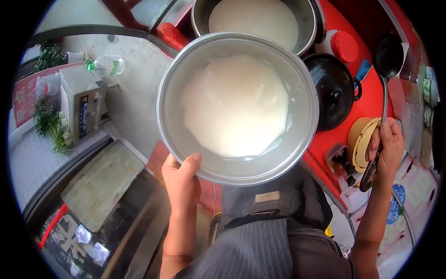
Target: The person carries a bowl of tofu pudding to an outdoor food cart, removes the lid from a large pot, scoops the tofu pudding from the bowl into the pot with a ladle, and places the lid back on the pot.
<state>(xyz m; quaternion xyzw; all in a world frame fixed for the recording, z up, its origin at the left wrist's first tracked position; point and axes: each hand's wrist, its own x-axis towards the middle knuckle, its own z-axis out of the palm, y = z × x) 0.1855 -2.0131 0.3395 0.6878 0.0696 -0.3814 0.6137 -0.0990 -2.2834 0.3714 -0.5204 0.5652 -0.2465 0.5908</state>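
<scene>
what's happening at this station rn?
A person's left hand grips the rim of a metal pot with pale, whitish contents. The right hand holds a long-handled black ladle, its bowl raised away from the pot. Behind the pot, a second metal pot also holds something whitish. A black lid lies on the red surface beside them.

Dark pinstriped clothing (260,246) bears a tan patch (267,197).
</scene>
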